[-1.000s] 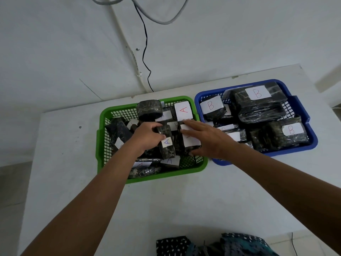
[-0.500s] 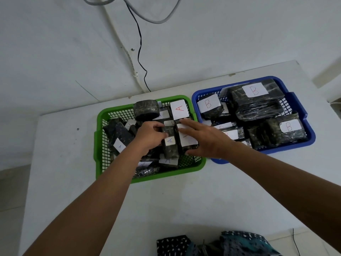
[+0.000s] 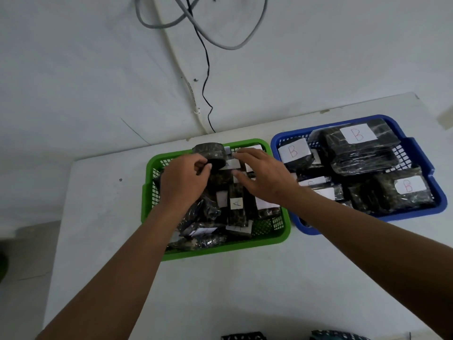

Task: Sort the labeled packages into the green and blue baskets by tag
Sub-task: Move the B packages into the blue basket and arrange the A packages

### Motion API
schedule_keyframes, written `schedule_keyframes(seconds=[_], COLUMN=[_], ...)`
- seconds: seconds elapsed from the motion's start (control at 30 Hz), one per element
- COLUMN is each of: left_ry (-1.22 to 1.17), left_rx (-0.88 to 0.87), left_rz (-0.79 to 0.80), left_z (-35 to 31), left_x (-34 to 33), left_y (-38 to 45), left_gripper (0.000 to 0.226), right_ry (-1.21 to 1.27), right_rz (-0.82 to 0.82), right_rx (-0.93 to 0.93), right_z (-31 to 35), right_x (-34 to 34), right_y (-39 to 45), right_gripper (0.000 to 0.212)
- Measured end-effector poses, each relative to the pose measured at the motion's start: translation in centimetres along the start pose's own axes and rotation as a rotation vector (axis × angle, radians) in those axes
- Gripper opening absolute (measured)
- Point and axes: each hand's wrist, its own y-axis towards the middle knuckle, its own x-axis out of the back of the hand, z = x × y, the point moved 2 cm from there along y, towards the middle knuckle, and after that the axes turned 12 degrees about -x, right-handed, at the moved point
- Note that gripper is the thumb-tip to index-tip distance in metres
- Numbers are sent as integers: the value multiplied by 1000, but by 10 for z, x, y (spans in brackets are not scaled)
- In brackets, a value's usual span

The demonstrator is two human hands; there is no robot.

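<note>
A green basket (image 3: 220, 249) at the centre holds several dark wrapped packages, one showing a white tag marked A (image 3: 236, 204). To its right a blue basket (image 3: 416, 214) holds dark packages tagged B (image 3: 358, 136). Both hands are over the back of the green basket. My left hand (image 3: 183, 182) has curled fingers that pinch the lower edge of a round dark package (image 3: 212, 152) lying on top at the back. My right hand (image 3: 264, 177) lies flat with spread fingers on the tagged packages beside it, covering their labels.
The baskets stand side by side on a white table (image 3: 245, 290) against a white wall. Grey and black cables (image 3: 206, 94) hang down the wall behind the green basket. Patterned fabric (image 3: 245, 336) shows at the bottom edge.
Both hands have moved from the middle of the green basket toward its back. My left hand let go of the A-tagged package and now pinches the round package.
</note>
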Motion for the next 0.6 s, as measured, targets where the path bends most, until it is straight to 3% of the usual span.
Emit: schedule_keyframes(seconds=[0.07, 0.17, 0.37, 0.47, 0.6], left_ry=[13, -78, -619, -860, -1016], left_rx=[24, 204, 740, 898, 942], left_rz=[-57, -101, -90, -103, -61], left_z=[13, 25, 44, 47, 45], left_x=[5, 7, -15, -18, -18], left_y=[0, 1, 13, 18, 14], left_gripper=[18, 25, 40, 25, 10], right_ry=[69, 263, 608, 796, 1005], right_rz=[36, 88, 194, 194, 189], right_rx=[-113, -382, -789, -886, -858], right_z=[16, 35, 56, 51, 43], right_x=[-8, -18, -33, -43, -42], right_y=[19, 44, 63, 54, 39], right_gripper=[48, 55, 36, 25, 42])
